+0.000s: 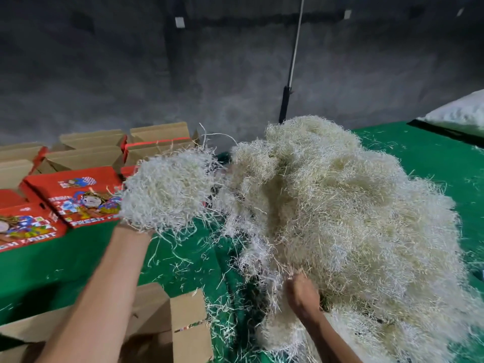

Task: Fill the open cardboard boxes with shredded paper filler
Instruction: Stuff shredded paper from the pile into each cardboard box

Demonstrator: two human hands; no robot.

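Currently left hand (136, 229) holds filler clump (167, 189) raised near bench (52, 260) left edge; grip hidden. Right hand (301, 294) buried in pile (340, 218), fingers hidden. Open box (167, 323) at near edge. Pile axis unclear.

Head cam looks fwd/down, close over green table (78, 260), facing grey wall (131, 74).

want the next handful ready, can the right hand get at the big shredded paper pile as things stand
Probably yes: the right hand already touches the near edge of the big shredded paper pile, with nothing between them.
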